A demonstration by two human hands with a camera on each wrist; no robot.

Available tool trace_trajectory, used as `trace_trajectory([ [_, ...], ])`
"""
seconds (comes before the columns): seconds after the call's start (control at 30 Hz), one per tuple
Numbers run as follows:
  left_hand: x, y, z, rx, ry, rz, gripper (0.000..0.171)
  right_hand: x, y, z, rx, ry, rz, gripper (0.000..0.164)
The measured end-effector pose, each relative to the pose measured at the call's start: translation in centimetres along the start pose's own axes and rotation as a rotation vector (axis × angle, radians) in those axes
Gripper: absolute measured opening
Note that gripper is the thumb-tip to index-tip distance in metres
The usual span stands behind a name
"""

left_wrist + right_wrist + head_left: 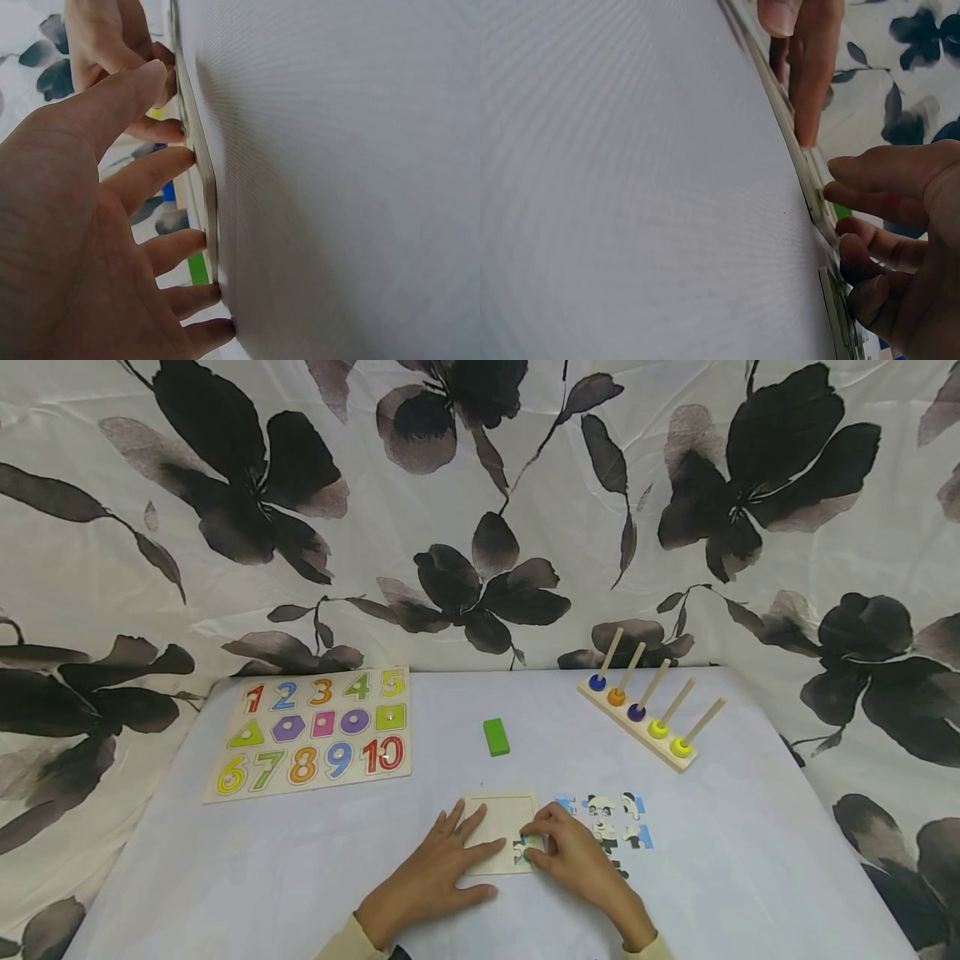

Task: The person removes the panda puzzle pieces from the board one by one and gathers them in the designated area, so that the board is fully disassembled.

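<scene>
A pale wooden puzzle tray (504, 810) lies on the table in front of me. My left hand (435, 870), fingers spread, rests on its left side; in the left wrist view those fingertips (196, 241) touch the tray's edge. Inside the tray's lower right corner is a small green, black and white puzzle piece (518, 850). The thumb and forefinger of my right hand (576, 856) pinch this piece, partly covering it. Loose panda puzzle pieces (602, 807) lie just right of the tray, some hidden behind the right hand.
A number-and-shape board (279, 752) lies at the back left. Beyond the tray is a green block (497, 737). At the back right stands a wooden peg rack (643, 732) with coloured beads on its upright pegs. Flowered cloth (480, 460) hangs behind the table.
</scene>
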State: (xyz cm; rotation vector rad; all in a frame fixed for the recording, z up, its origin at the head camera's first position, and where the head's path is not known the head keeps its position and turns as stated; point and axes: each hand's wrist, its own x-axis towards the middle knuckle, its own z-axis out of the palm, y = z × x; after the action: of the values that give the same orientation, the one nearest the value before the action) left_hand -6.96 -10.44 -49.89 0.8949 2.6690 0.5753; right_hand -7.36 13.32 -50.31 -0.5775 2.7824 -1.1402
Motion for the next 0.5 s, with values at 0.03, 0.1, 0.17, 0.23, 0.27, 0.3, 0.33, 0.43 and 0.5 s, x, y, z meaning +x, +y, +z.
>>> trace_trajectory([
  [0.03,0.00,0.00,-0.01,-0.002,0.000,0.000,0.058,0.01,0.01,-0.01,0.000,0.002,0.005,0.022],
  [0.1,0.00,0.01,-0.06,-0.009,-0.002,0.000,0.058,0.03,0.05,-0.02,0.000,0.008,0.008,0.022],
  [0.17,0.00,0.00,-0.08,-0.014,-0.007,-0.001,0.058,0.05,0.10,-0.04,-0.005,0.014,0.009,0.022],
  [0.23,0.01,0.01,-0.10,-0.018,-0.012,-0.005,0.058,0.04,0.13,-0.03,-0.007,0.017,0.010,0.022],
  [0.27,0.01,0.01,-0.11,-0.019,-0.015,-0.007,0.058,0.03,0.13,-0.02,-0.005,0.018,0.009,0.021],
  [0.3,0.03,0.00,-0.11,-0.018,-0.018,-0.009,0.058,0.02,0.15,0.00,-0.003,0.020,0.005,0.020],
  [0.33,0.03,-0.01,-0.11,-0.020,-0.019,-0.011,0.058,0.03,0.16,0.01,0.001,0.021,0.003,0.019],
  [0.43,0.02,0.00,-0.13,-0.022,-0.021,-0.013,0.058,0.02,0.19,0.09,0.008,0.027,0.001,0.015],
  [0.5,-0.01,0.01,-0.13,-0.022,-0.019,-0.012,0.058,0.05,0.17,0.14,0.013,0.028,0.008,0.013],
])
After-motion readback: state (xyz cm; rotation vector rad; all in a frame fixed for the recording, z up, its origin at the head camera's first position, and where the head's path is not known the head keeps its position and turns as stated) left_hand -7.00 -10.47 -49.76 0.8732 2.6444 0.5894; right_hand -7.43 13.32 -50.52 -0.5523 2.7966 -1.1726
